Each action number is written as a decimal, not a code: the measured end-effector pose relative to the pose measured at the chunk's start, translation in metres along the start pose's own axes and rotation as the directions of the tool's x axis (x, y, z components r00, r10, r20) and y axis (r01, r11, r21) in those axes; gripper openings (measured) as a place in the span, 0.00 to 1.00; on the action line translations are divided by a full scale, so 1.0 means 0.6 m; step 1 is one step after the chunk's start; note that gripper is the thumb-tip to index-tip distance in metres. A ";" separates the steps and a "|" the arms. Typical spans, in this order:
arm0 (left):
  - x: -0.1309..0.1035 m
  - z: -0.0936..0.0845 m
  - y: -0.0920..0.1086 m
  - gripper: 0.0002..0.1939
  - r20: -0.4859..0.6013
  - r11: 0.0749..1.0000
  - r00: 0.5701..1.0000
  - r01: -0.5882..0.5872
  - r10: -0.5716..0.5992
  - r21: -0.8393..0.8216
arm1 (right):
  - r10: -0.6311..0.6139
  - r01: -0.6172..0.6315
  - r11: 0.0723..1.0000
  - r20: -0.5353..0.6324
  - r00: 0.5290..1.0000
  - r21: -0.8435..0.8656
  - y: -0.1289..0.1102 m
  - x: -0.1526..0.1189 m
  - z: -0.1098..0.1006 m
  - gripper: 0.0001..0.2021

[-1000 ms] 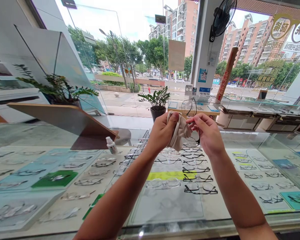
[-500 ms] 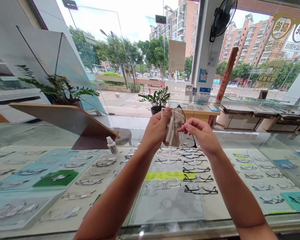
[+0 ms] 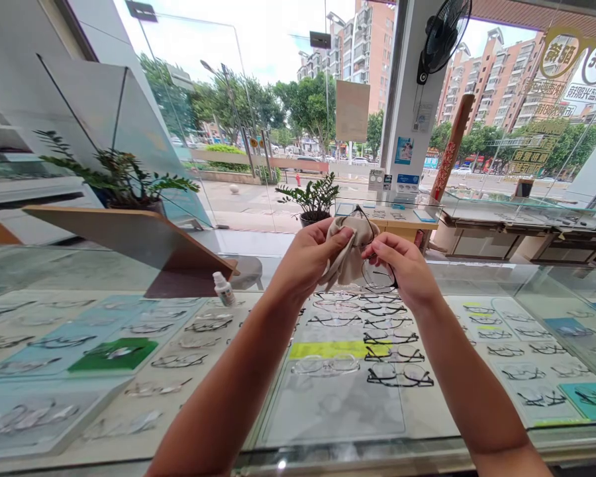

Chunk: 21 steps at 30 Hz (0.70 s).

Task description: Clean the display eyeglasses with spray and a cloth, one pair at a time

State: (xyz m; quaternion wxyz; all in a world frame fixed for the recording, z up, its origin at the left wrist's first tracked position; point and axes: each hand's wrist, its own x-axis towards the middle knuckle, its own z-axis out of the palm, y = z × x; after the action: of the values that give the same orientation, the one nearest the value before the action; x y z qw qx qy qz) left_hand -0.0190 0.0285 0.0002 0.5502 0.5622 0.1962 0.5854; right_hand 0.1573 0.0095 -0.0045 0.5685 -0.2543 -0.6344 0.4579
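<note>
- Centre of the frame: the left hand pinches a pale cloth between thumb and bent fingers, wrapping the upper lens.
- Just right: the right hand has its fingertips closed on the eyeglasses, lower lens uncovered.
- Left of centre: a white bottle stands on the glass counter.

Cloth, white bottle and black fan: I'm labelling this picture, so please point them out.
Cloth [image 3: 348,262], head view: middle of its folds.
White bottle [image 3: 224,290], head view: middle of its body.
Black fan [image 3: 440,40], head view: its round head.
</note>
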 end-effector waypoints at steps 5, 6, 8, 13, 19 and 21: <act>0.002 -0.008 -0.005 0.22 0.066 1.000 0.998 0.008 -0.008 -0.005 | 0.012 -0.011 0.998 -0.007 1.000 0.065 0.001 0.001 0.004 0.14; 0.002 -0.008 -0.006 0.23 0.068 1.000 0.998 0.008 -0.008 -0.006 | 0.018 -0.018 0.996 -0.006 1.000 0.083 0.000 0.000 0.005 0.14; 0.001 -0.005 -0.006 0.25 0.071 1.000 0.997 0.006 -0.006 -0.009 | 0.035 -0.034 0.993 -0.005 0.999 0.113 0.000 0.000 0.007 0.15; -0.001 0.011 -0.005 0.25 0.005 0.999 0.999 -0.045 0.045 -0.017 | 0.051 -0.052 0.992 0.013 0.999 0.118 0.008 0.000 0.008 0.17; -0.004 0.019 0.001 0.27 -0.143 0.995 0.986 -0.072 0.082 0.075 | 0.025 -0.031 0.998 0.094 0.995 0.056 0.016 0.001 0.006 0.16; -0.004 0.020 0.002 0.29 -0.212 0.990 0.970 -0.099 0.118 0.101 | 0.024 -0.028 0.999 0.120 0.992 0.035 0.014 0.000 0.008 0.17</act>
State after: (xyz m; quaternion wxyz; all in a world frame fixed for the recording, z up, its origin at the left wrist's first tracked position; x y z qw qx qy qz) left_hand -0.0095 0.0214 0.0037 0.4670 0.5287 0.2502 0.6632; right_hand 0.1512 0.0121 -0.0117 0.5279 -0.2244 -0.6555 0.4912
